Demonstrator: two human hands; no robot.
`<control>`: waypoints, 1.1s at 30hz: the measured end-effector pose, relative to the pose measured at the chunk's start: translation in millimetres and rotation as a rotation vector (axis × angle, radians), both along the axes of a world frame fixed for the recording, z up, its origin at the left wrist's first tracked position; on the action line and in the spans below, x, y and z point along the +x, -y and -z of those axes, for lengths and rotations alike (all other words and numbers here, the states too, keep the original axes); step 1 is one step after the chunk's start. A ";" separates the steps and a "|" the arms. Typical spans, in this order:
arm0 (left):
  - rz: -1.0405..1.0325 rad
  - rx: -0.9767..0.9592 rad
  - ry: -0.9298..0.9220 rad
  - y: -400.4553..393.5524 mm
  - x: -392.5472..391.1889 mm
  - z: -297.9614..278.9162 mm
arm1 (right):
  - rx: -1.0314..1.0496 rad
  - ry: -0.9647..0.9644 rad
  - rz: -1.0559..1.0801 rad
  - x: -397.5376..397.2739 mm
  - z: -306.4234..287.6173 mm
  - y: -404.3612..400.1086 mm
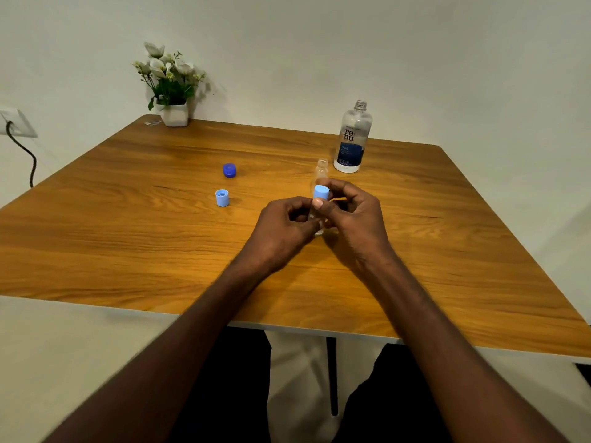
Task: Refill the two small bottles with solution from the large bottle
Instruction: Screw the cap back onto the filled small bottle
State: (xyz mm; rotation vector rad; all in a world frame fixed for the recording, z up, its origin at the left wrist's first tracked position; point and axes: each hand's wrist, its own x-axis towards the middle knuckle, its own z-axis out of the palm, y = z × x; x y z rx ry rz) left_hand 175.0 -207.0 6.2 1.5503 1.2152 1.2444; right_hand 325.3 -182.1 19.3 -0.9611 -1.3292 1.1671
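A white pot of flowers [172, 91] stands at the worktop's [128, 251] far left corner; a wall socket [17, 123] with a black cable [25, 155] lies beyond the left edge.

The wooden table [160, 251] carries a large uncapped clear bottle [352, 139], two loose blue caps [229, 170] [222, 197], an open small clear bottle [320, 169] and a white flowerpot [174, 114].
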 end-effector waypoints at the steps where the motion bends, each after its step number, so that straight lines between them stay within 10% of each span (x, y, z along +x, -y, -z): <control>1: 0.004 0.011 -0.039 -1.0 0.1 1.0 | -0.052 -0.055 -0.093 2.7 -1.2 -0.5; 7: -0.130 0.031 -0.179 -5.4 6.2 3.5 | 0.071 0.185 -0.064 9.1 -6.2 -9.4; 15: -0.230 0.111 -0.305 -4.5 9.3 3.0 | 0.194 0.325 0.508 -33.7 9.2 6.9; 23: -0.184 0.096 -0.266 -5.1 6.6 5.7 | -0.079 -0.086 0.023 -7.8 -1.2 8.6; 33: -0.246 0.113 -0.306 0.5 7.4 0.0 | 0.153 0.151 0.467 -40.4 17.2 10.8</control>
